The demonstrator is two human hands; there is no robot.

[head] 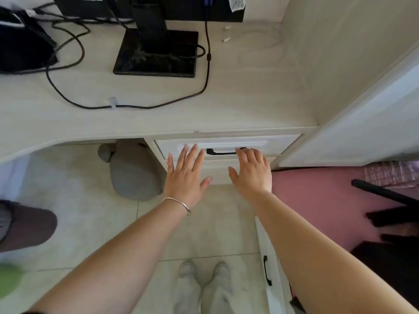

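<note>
Two grips are at the drawer front, and neither is closed on anything. The left grip (184, 175) is released, with fingers straight and spread and the palm facing the drawer (278, 142). Its fingertips end just left of the black handle (223, 152). The right grip (251, 172) is also released, fingers extended and only slightly bent, with the fingertips lying over the right end of the handle. This view does not confirm contact with the bar.

Hazards, as judged:
- If the drawer is pushed home, the fingertips above the handle sit close to the seam under the desk (249, 98) edge and could be nipped.
- If it is pulled instead, a hold at the right end of the handle alone could skew the drawer in its runners and jam it.
- A cabinet door (263, 252) stands open below and right of the handle, close under the right forearm. A careless step or arm movement could strike it.

Position: the handle lies between the two grips, its left end bare and its right end covered by the right fingers. The drawer front appears shut or nearly so, directly beneath the desk edge.

Surroundings: a bracelet (179, 203) is on the left wrist. A grey cushion (133, 175) sits on the floor left of the handle. A monitor stand (156, 53) and a black cable (206, 71) lie on the desk well beyond the handle.
</note>
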